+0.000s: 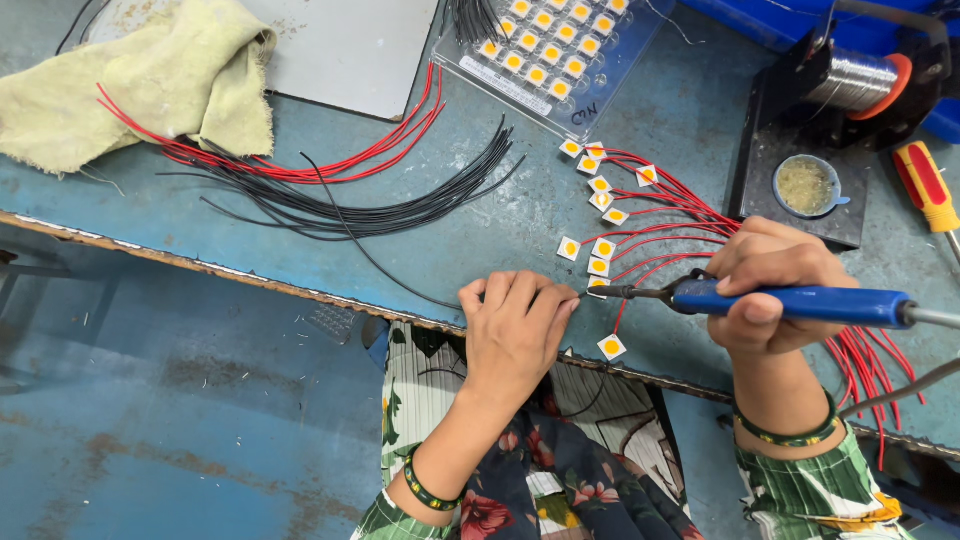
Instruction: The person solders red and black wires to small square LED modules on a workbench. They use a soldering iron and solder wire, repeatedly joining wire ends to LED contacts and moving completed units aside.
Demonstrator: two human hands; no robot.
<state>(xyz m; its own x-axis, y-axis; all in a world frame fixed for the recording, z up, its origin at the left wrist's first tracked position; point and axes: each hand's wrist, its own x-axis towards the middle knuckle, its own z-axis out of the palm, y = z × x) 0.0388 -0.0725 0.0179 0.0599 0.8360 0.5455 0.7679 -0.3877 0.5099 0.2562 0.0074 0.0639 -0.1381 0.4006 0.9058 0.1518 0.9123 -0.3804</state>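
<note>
My right hand (770, 285) grips a blue-handled soldering iron (800, 303) whose tip points left at a small white square chip with a yellow centre (597, 290). My left hand (515, 325) pinches a thin black wire (400, 285) at that same chip, right by the iron's tip. Several more such chips (603, 215) lie above, each with a red wire (680, 235) attached. One chip (611, 347) lies near the table's front edge.
Loose bundles of black wires (400, 195) and red wires (300, 165) lie on the blue table (500, 240). A yellow cloth (150, 75) sits far left, a tray of chips (550, 50) at the back, a solder spool stand (850, 85) and a red-and-yellow screwdriver (925, 185) at right.
</note>
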